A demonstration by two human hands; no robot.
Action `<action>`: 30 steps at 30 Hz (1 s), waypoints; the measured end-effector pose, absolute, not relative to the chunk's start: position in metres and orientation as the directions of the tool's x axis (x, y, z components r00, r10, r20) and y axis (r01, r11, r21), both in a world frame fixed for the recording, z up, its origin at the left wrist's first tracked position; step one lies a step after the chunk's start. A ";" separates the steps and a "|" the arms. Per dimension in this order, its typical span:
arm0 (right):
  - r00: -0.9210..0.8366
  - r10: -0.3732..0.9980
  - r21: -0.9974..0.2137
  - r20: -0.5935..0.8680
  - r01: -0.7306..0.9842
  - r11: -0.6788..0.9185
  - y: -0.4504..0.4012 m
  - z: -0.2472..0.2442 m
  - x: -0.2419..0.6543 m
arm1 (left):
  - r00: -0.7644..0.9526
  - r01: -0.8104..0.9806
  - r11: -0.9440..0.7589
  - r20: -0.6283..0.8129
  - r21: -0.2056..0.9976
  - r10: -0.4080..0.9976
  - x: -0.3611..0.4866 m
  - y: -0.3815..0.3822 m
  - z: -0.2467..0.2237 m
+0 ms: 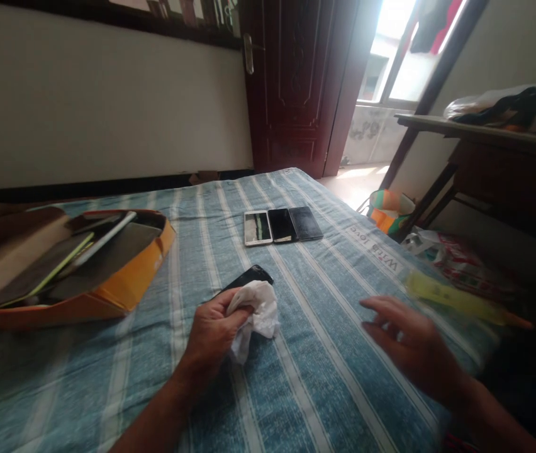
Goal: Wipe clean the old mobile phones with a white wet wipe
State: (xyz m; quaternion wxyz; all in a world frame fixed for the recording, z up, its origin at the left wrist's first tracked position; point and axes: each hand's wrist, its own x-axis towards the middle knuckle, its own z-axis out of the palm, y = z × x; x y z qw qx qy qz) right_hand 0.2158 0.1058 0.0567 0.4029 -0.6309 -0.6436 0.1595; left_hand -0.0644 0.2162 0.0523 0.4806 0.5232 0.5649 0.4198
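My left hand point(216, 327) is closed on a crumpled white tissue point(258, 305), pinched between thumb and fingers. Just behind that hand a black phone point(249, 275) shows in part; whether the fingers also touch it is hidden. My right hand point(402, 336) hovers over the right side of the bed with its fingers apart and nothing in them, slightly blurred. Farther back, a white-framed phone point(257, 228), a black phone point(281, 225) and a dark flat device point(306, 223) lie side by side on the striped bedcover point(324, 296).
At the left, an orange-edged open box point(140, 277) holds several flat devices. A yellow strip point(452, 296) lies near the bed's right edge. Beyond that edge are plastic bags point(461, 258), a colourful container point(390, 207) and a desk point(475, 129). A dark red door point(291, 94) stands behind.
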 end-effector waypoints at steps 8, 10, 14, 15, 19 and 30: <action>-0.309 0.926 -0.802 0.217 0.485 0.349 0.210 0.048 0.085 | 0.054 -0.006 0.130 -0.130 0.991 0.990 -0.070 0.214 0.042; -0.329 0.911 -0.772 0.250 0.500 0.393 0.221 0.046 0.075 | 0.044 -0.061 0.146 -0.143 0.987 0.989 -0.071 0.216 0.039; -0.334 0.878 -0.706 0.343 0.524 0.476 0.229 0.040 0.063 | 0.019 -0.173 0.174 -0.173 0.969 0.985 -0.074 0.219 0.037; -0.328 0.867 -0.692 0.376 0.523 0.498 0.229 0.039 0.061 | 0.023 -0.201 0.178 -0.177 0.963 0.984 -0.074 0.220 0.038; -0.291 0.837 -0.621 0.463 0.568 0.541 0.233 0.034 0.063 | 0.096 -0.237 0.207 -0.190 0.949 0.977 -0.074 0.219 0.043; -0.205 0.742 -0.262 0.638 0.848 0.460 0.250 0.037 0.086 | 0.038 0.727 -0.157 0.190 0.669 0.981 -0.104 0.229 0.051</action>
